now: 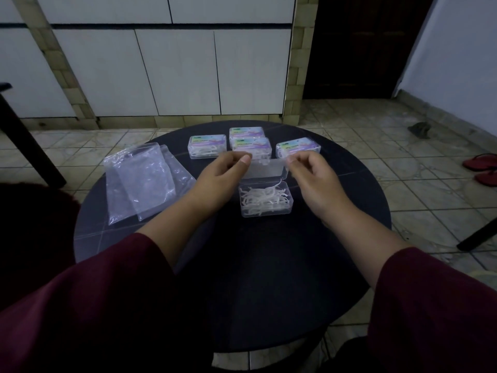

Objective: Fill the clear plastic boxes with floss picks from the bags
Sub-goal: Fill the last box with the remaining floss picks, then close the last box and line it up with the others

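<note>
An open clear plastic box (266, 208) sits at the middle of the round dark table (231, 265), full of white floss picks (265, 200). Its hinged lid (269, 170) stands tilted up behind it. My left hand (223, 173) pinches the lid's left corner and my right hand (312, 173) pinches its right corner. Behind them lie several closed, labelled boxes holding picks: one at the left (206, 146), two in the middle (251, 142), one at the right (298, 149). Flat clear bags (142, 181) lie at the table's left.
The table stands on a tiled floor (403, 170). White cabinet doors (174, 71) fill the wall behind. Red sandals (481, 168) lie on the floor at the right, and a dark furniture leg (29, 141) slants at the left.
</note>
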